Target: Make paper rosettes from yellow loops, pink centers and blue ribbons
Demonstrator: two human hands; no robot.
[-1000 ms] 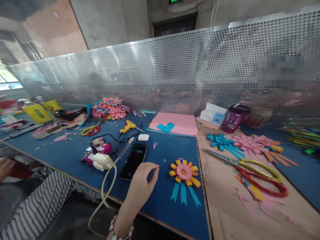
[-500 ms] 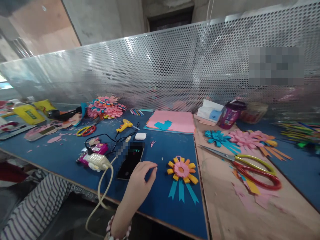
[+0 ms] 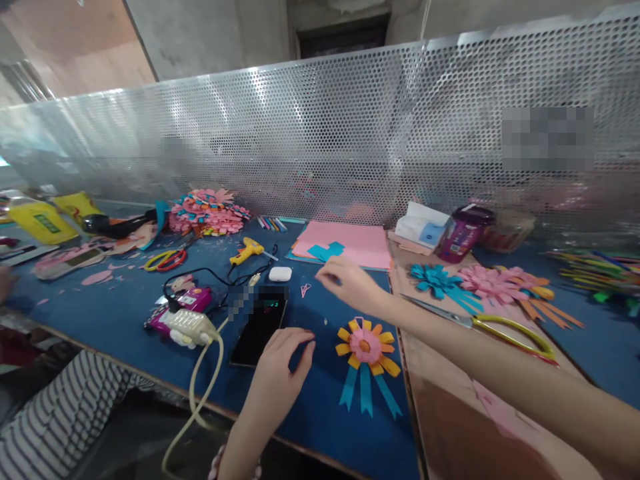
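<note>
My left hand (image 3: 281, 365) rests over the table beside the phone (image 3: 263, 327). Its fingers are loosely curved, with a narrow gap between thumb and forefinger and nothing in them. My right hand (image 3: 346, 285) hovers in front of the pink paper sheets (image 3: 360, 237), fingers bent downward and apparently empty. Just left of its fingertips lies a small pink paper clip (image 3: 305, 290). Below the right forearm lies a paper rosette (image 3: 367, 345) with a pink centre, yellow-orange loops and blue tails; a pink clip shows at its top edge.
Scissors (image 3: 515, 330) lie partly under my right forearm, near blue (image 3: 434, 279) and pink paper flowers (image 3: 487, 283). A yellow glue gun (image 3: 246, 251), a white earbud case (image 3: 280, 274) and a power strip (image 3: 193, 325) with cables stand left. A perforated metal screen (image 3: 320, 147) closes the back.
My right hand has come in from the right, reaching across above the rosette towards the loose pink clip. My left hand has barely moved.
</note>
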